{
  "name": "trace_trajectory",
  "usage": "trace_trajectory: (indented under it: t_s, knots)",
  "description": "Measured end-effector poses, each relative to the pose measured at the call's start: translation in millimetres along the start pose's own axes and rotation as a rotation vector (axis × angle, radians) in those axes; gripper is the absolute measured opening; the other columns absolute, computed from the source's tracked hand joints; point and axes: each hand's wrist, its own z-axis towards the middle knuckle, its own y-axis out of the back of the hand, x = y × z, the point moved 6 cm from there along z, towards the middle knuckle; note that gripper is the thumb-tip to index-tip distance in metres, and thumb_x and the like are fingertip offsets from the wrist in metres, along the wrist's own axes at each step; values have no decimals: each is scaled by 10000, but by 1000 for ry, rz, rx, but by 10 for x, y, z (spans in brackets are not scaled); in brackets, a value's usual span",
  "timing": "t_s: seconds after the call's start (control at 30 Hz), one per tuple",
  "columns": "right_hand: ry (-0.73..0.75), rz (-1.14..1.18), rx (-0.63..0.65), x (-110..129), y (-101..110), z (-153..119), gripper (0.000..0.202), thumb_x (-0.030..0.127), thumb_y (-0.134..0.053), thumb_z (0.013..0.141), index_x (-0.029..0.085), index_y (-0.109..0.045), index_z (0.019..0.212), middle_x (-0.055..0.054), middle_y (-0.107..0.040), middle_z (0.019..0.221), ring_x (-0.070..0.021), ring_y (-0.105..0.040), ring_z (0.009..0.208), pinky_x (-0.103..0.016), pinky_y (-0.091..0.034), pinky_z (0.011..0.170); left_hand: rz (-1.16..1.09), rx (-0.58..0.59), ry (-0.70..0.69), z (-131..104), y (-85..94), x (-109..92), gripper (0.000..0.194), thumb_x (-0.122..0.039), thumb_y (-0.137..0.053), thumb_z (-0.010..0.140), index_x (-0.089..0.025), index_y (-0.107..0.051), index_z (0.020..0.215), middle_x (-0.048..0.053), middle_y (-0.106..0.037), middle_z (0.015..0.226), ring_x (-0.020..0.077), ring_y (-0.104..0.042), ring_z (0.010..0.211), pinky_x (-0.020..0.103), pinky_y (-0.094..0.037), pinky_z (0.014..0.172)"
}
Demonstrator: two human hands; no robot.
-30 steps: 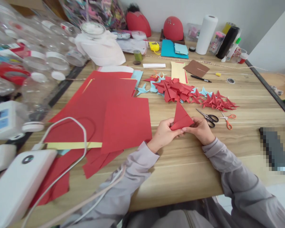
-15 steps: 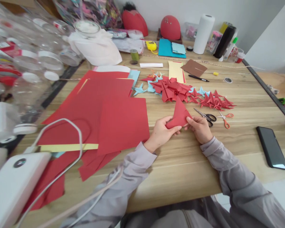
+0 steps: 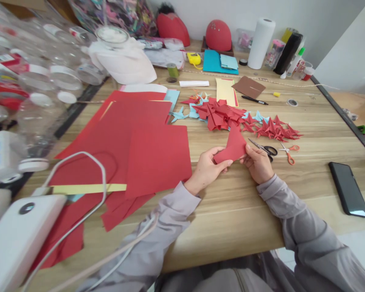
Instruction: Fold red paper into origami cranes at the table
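A folded piece of red paper (image 3: 235, 145) is held up over the table between both hands, its narrow point aimed away from me. My left hand (image 3: 209, 168) pinches its lower left corner, thumb on top and fingers beneath. At the right edge, my right hand (image 3: 258, 163) grips the paper between thumb and fingers. Just beyond lies a heap of folded red paper stars (image 3: 220, 113) with some light blue ones (image 3: 179, 114) among them. More red pointed pieces (image 3: 275, 129) extend to the right.
Black-handled scissors (image 3: 269, 150) and orange-handled scissors (image 3: 290, 153) lie beside my right hand. Red paper sheets (image 3: 159, 158) cover the left side. A phone (image 3: 348, 189) rests at the right, and a white power bank (image 3: 27, 235) with a cable stands at the near left.
The red paper has turned slightly and shifted right. My right hand has slid a little to the right along its edge; my left hand has barely moved.
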Motion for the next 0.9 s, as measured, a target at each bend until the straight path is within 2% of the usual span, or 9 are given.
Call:
trace_trajectory:
  t_s: [0.2, 0.43, 0.73, 0.9]
  knots:
    - [-16, 63, -34, 11, 11, -2, 270, 372, -743, 655, 142, -623, 578, -8, -638, 512, -79, -555, 430, -175, -477, 434, -76, -25, 17, 10, 20, 31, 559, -218, -748, 603, -114, -538, 1111, -4, -622, 628, 96, -570, 502, 199, -466, 474]
    - [-3, 157, -50, 24, 52, 32, 224, 334, -768, 638, 152, -639, 631, 10, -644, 518, -75, -563, 427, -168, -496, 439, -148, 9, -32, 31, 29, 21, 516, -216, -734, 620, -118, -529, 1083, 24, -658, 722, 102, -590, 528, 213, -471, 478]
    - [-18, 211, -90, 17, 76, 33, 226, 323, -786, 613, 152, -637, 627, 12, -638, 508, -76, -570, 436, -168, -506, 454, -110, -51, -74, 66, 85, 46, 455, -248, -751, 610, -118, -539, 991, -49, -576, 552, 73, -504, 408, 196, -391, 424]
    - [-1, 182, -84, 35, 75, 38, 259, 346, -805, 570, 152, -639, 609, 9, -638, 517, -78, -570, 449, -176, -502, 465, -174, -73, -59, 72, 104, 46, 456, -249, -741, 613, -123, -527, 995, -40, -592, 560, 83, -513, 422, 209, -421, 435]
